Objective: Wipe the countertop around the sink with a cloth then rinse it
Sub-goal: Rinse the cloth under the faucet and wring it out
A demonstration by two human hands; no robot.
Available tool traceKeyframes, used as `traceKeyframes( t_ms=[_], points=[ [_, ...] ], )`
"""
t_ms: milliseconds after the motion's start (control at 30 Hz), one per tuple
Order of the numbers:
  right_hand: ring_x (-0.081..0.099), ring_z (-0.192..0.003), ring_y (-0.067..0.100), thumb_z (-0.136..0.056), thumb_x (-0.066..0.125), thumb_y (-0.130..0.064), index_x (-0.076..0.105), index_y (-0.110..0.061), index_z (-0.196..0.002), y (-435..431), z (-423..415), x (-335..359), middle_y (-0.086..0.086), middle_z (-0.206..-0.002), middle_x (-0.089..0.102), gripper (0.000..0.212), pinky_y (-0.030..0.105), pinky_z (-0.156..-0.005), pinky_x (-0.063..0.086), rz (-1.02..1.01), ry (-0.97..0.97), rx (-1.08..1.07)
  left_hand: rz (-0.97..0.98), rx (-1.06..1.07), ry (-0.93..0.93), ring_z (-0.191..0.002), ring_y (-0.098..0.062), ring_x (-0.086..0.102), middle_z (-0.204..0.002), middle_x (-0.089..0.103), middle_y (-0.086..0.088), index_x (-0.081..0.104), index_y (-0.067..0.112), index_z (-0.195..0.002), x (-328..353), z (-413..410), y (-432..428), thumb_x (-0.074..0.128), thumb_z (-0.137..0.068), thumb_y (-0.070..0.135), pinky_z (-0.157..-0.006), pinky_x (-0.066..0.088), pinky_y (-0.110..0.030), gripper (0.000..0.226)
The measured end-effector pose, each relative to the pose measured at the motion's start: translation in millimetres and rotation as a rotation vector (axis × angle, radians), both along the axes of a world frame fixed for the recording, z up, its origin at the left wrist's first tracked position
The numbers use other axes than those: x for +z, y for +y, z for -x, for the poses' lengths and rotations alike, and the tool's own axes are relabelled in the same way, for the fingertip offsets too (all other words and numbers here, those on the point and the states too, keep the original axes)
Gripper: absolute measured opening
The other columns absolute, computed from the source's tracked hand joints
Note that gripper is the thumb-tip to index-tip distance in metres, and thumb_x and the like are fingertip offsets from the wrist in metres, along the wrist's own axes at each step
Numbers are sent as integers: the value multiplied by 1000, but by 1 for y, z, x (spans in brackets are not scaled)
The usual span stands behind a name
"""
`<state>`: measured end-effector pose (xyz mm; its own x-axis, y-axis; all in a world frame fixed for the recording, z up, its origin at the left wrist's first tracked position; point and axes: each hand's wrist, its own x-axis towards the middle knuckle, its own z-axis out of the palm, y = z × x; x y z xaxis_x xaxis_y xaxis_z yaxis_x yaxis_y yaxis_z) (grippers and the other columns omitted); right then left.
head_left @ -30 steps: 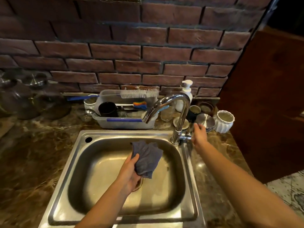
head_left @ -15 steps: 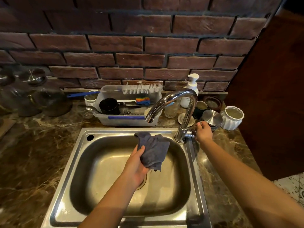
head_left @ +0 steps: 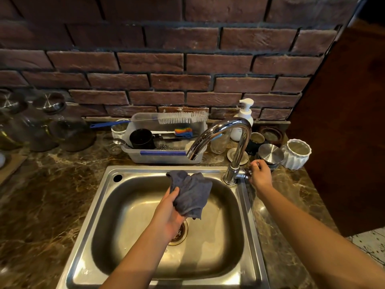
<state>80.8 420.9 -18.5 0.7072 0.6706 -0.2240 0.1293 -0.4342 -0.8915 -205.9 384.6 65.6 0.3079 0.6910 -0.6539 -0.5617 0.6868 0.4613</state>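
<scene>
Left hand [head_left: 168, 213] clutches the bunched cloth [head_left: 190, 192] over the sink [head_left: 145, 168], spout mouth [head_left: 192, 156] just above and beyond this grip; right hand [head_left: 259, 174], fingers curled, holds the tap handle [head_left: 246, 173].

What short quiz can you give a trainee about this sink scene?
1. Which hand holds the grey cloth above the sink? A) left B) right C) neither
2. True or false: the cloth lies spread flat on the countertop.
3. Fill in: the right hand grips the tap's ___.

Key:
1. A, the left hand.
2. False. It hangs bunched above the basin, under the spout.
3. handle
</scene>
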Motion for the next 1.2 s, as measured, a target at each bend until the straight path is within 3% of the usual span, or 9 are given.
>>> traceKeyframes(
  t_ms=[200, 433, 600, 800, 900, 1000, 1100, 1133, 1200],
  points=[
    [55, -83, 28, -100, 41, -21, 56, -24, -84, -5, 1, 3, 5, -87, 59, 22, 51, -81, 51, -19, 38, 16, 5, 1, -6, -103, -31, 62, -119, 61, -11, 51, 26, -122, 3, -2, 1, 46, -99, 17, -74, 51, -45, 25],
    [48, -67, 20, -100, 39, -11, 53, -15, -87, -14, 5, 7, 6, -80, 53, 20, 37, -59, 42, -133, 88, 32, 7, 2, -47, -99, -31, 64, -112, 64, -10, 57, 27, -105, 10, -4, 1, 44, -100, 16, -74, 51, -45, 18],
    [50, -70, 20, -101, 38, -11, 52, -23, -81, -15, 5, 5, 4, -81, 53, 27, 43, -71, 46, -148, 106, 12, 10, -1, -51, -99, -31, 64, -114, 63, -11, 55, 25, -112, 10, -3, 2, 44, -100, 16, -71, 51, -44, 19],
    [48, -66, 17, -102, 36, -10, 50, -21, -81, -17, 6, 6, 5, -81, 52, 28, 41, -71, 43, -188, 154, 3, -3, 0, -42, -99, -30, 65, -120, 63, -12, 56, 24, -118, 9, -1, 4, 45, -100, 16, -67, 53, -42, 23],
    [52, -77, 23, -101, 40, -13, 55, -22, -92, -18, 5, 6, 6, -90, 55, 20, 43, -75, 45, -163, 155, 34, 2, 3, -30, -94, -28, 67, -117, 65, -12, 59, 23, -116, 7, -1, 5, 47, -99, 17, -55, 57, -36, 22],
    [48, -107, 14, -98, 48, -12, 45, -14, -133, -26, 15, 15, -2, -120, 48, 35, 35, -94, 41, -149, 32, 8, 16, 7, 5, -94, -28, 65, -117, 63, -11, 57, 23, -119, 5, -4, 4, 47, -99, 17, -55, 57, -35, 23],
    [51, -109, 13, -94, 50, -5, 49, -14, -123, -45, 56, 33, -3, -119, 53, 30, 28, -91, 43, -317, -202, -72, 27, 17, 34, -94, -28, 64, -113, 64, -11, 55, 23, -118, 4, -6, 2, 47, -99, 16, -64, 52, -41, 22],
    [55, -103, 16, -95, 51, -9, 53, -17, -114, -52, 77, 38, -1, -111, 58, 21, 27, -86, 44, -307, -181, 34, 27, 18, 46, -92, -28, 64, -111, 65, -12, 55, 22, -117, 4, -8, 1, 47, -99, 15, -65, 51, -42, 21],
    [58, -98, 19, -94, 53, -38, 54, -24, -106, -56, 117, 43, -3, -103, 59, 18, 27, -77, 45, -125, 155, 285, 27, 10, 108, -88, -29, 63, -103, 65, -13, 55, 21, -114, 2, -10, -1, 47, -97, 9, -71, 52, -44, 23]
  ],
)
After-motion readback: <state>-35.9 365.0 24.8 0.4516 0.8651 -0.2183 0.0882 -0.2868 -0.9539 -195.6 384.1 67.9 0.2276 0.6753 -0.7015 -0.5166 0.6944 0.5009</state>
